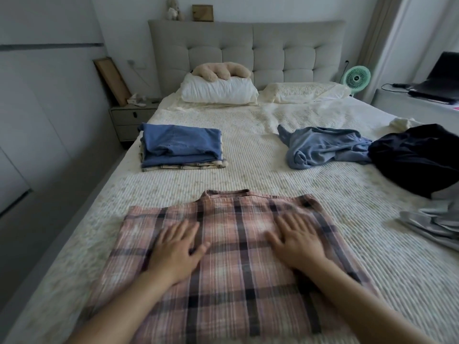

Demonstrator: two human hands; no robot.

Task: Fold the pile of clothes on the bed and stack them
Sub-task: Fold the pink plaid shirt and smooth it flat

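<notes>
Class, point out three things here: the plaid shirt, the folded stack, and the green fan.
plaid shirt (231,244): head view, bare cloth between the hands.
folded stack (182,145): head view, top blue garment.
green fan (357,78): head view, round grille.

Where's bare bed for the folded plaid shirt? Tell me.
Bare bedspread lies between the folded stack and the blue shirt, just beyond the plaid shirt. The right side is crowded: dark garment, grey cloth.
</notes>
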